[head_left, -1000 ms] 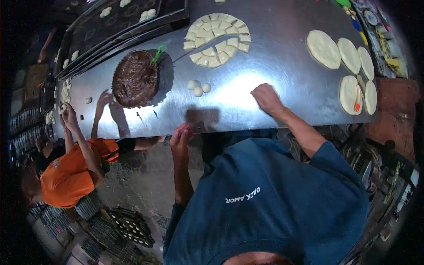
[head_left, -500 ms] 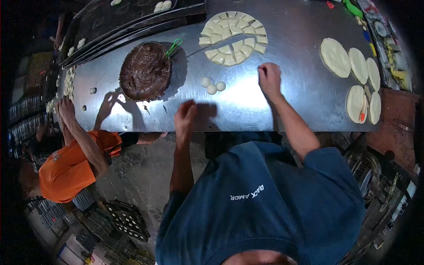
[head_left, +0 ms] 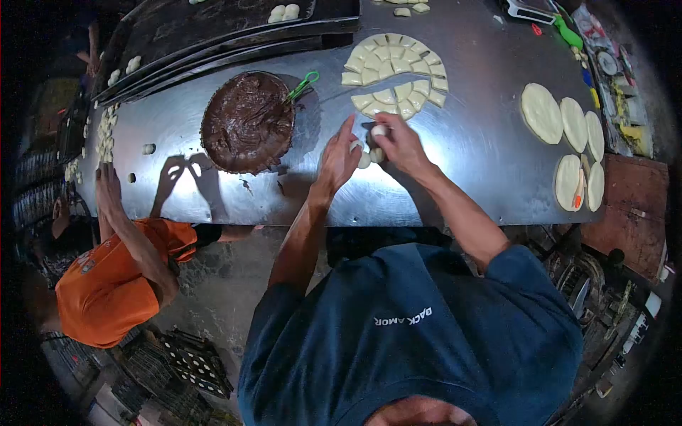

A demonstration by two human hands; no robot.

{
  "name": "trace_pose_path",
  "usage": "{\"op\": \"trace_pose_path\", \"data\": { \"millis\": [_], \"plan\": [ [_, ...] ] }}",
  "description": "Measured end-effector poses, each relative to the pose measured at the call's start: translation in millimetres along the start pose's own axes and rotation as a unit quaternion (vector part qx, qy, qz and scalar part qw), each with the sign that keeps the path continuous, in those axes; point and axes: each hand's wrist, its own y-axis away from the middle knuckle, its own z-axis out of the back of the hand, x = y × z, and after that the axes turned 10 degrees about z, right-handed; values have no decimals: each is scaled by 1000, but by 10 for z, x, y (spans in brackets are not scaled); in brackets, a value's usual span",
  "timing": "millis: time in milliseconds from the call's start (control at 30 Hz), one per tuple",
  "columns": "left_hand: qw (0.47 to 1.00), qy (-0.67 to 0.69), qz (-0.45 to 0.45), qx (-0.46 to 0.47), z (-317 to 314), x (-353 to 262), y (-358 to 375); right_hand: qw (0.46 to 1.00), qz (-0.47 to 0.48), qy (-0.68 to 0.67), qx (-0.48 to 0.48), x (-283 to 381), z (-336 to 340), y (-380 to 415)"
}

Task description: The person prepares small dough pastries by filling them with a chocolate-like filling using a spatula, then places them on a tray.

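My left hand (head_left: 337, 157) is over the steel table, its fingers curled against a small white dough ball (head_left: 356, 146). Across from it, my right hand (head_left: 402, 146) pinches another dough ball (head_left: 379, 130) between thumb and fingers. More dough balls (head_left: 364, 160) rest on the table between both hands, partly covered by the fingers. Just beyond lies a round of flattened dough cut into many small pieces (head_left: 391, 64), split by a curved gap. Left of my hands stands a round pan of brown chocolate-like filling (head_left: 247, 122) with a green-handled tool (head_left: 304, 85) in it.
Flat dough ovals (head_left: 541, 113) lie at the right, with an orange-tipped tool (head_left: 577, 199) on one. Dark trays (head_left: 234, 60) are stacked at the back left. A co-worker in an orange shirt (head_left: 106, 280) handles small dough pieces (head_left: 106, 135) at the left edge.
Both hands have moved in toward the dough balls, which sat untouched before. The right hand has come left and now holds one; the left has reached forward to another. The view has shifted slightly.
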Motion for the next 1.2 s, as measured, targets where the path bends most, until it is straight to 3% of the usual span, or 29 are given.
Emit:
{"op": "trace_pose_path", "data": {
  "millis": [100,167,200,300,367,433,500,533,567,600,767,833,867,900,933,967,1033,1067,1100,1133,1200],
  "plan": [
    [998,-29,-48,-4,13,12,32,994,58,36,85,-25,-186,-106],
    [988,-32,-127,-77,25,19,91,984,56,79,150,-50,-123,-111],
    [988,-43,-125,-84,35,34,138,984,66,62,153,-129,-92,-105],
    [997,-19,-66,-26,-31,59,141,989,-84,-35,113,-163,4,-134],
    [997,-49,-61,-27,-59,90,75,992,-74,-22,98,-104,-30,-159],
    [995,-79,-54,-23,-72,103,104,982,96,109,120,-113,-103,-156],
    [999,-11,-43,-25,-41,67,133,981,96,94,137,-72,-38,-207],
    [999,-13,-43,-26,-48,75,184,970,41,72,227,118,108,-280],
    [992,-34,-100,-69,-53,84,250,948,-14,50,313,228,198,-313],
    [980,-55,-158,-111,-54,79,265,948,120,83,281,62,186,-183],
    [993,1,-110,-46,-235,-91,312,954,107,90,264,63,139,84],
    [992,121,-17,44,-262,-174,374,981,64,40,177,164,212,281],
    [991,124,-14,46,-331,-135,356,981,89,62,162,108,220,392],
    [989,113,-75,59,-423,-53,341,980,83,60,169,77,243,470],
    [983,100,-135,70,-488,16,368,970,73,102,210,59,256,488],
    [984,101,-128,67,-447,-26,427,955,68,143,249,171,274,436],
    [991,79,-106,-21,-266,-55,536,925,18,232,299,446,331,236],
    [986,61,-134,-73,-134,8,586,924,80,278,248,401,234,203],
    [988,64,-87,-112,-20,65,671,916,142,322,194,313,113,176],
    [988,62,-82,-119,85,136,802,916,148,316,198,202,-59,182],
    [969,208,25,-129,270,286,1132,887,176,363,225,2,-357,222]
  ]
}}
